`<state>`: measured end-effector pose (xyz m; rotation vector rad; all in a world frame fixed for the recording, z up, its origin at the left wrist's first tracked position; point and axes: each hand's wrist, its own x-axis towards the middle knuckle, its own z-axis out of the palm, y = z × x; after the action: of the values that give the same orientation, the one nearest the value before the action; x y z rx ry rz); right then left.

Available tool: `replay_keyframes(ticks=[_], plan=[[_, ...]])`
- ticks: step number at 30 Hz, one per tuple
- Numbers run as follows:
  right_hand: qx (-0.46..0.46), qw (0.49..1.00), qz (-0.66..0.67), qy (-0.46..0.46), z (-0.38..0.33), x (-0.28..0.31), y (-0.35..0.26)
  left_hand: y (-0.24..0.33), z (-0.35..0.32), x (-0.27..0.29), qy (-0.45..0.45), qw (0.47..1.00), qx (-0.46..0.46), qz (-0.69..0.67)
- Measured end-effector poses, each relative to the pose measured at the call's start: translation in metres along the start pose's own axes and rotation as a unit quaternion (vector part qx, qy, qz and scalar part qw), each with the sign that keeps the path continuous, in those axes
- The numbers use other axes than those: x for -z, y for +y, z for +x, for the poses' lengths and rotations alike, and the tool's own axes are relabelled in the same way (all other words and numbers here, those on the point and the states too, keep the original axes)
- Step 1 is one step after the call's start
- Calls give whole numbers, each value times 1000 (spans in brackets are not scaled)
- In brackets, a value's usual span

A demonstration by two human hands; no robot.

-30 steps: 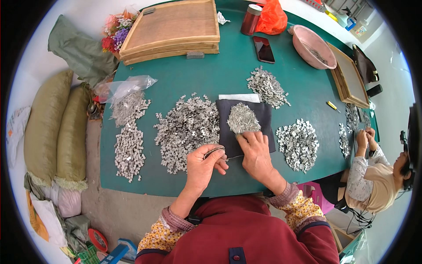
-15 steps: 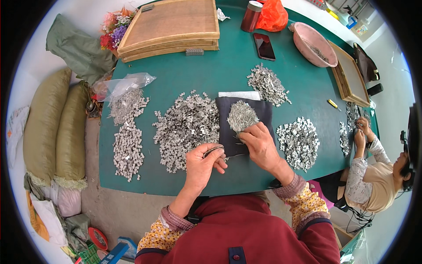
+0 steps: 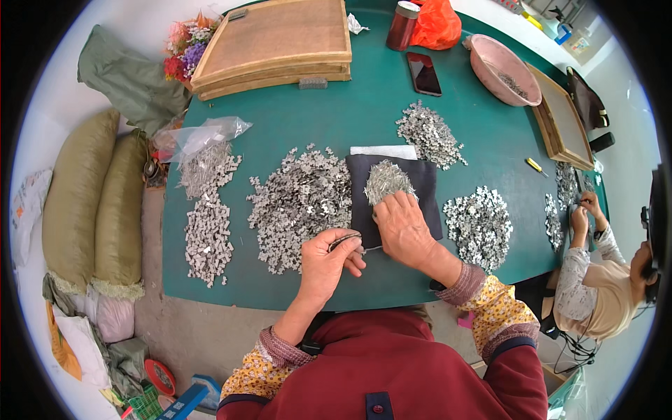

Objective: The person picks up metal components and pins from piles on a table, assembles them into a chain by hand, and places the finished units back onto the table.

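My left hand (image 3: 327, 262) is closed on a small grey metal piece (image 3: 344, 241) near the front edge of the green table (image 3: 364, 119). My right hand (image 3: 402, 227) rests palm down on a dark cloth (image 3: 427, 183), its fingers touching a small heap of thin silvery pins (image 3: 385, 180). A large pile of small metal parts (image 3: 301, 203) lies just left of the cloth. Another pile (image 3: 479, 224) lies to its right.
More metal piles lie at the left (image 3: 208, 231) and far centre (image 3: 428, 133). Wooden trays (image 3: 276, 42), a phone (image 3: 424, 73), a pink basin (image 3: 502, 70) and a jar (image 3: 402, 24) stand at the back. Another person (image 3: 602, 273) works at the right. Sacks (image 3: 105, 203) lie on the floor.
My right hand has slid forward from the cloth's near edge up to the pin heap. My left hand has kept its place holding the metal piece.
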<state>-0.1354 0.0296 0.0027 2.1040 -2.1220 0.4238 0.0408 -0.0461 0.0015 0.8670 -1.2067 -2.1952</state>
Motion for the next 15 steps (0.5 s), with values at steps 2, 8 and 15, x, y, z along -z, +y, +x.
replay_keyframes(ticks=[2, 8, 15], plan=[[-27, 999, 41, 20, -3, 0, 3, -2, 1, 0, -3, 1000, -3, 2], [-102, 975, 183, 79, -6, 2, 3, -3, -1, -5, -11, 1000, 4, 15], [-129, 923, 347, 103, -10, 11, -6, -3, -1, -10, -27, 998, 4, 53]])
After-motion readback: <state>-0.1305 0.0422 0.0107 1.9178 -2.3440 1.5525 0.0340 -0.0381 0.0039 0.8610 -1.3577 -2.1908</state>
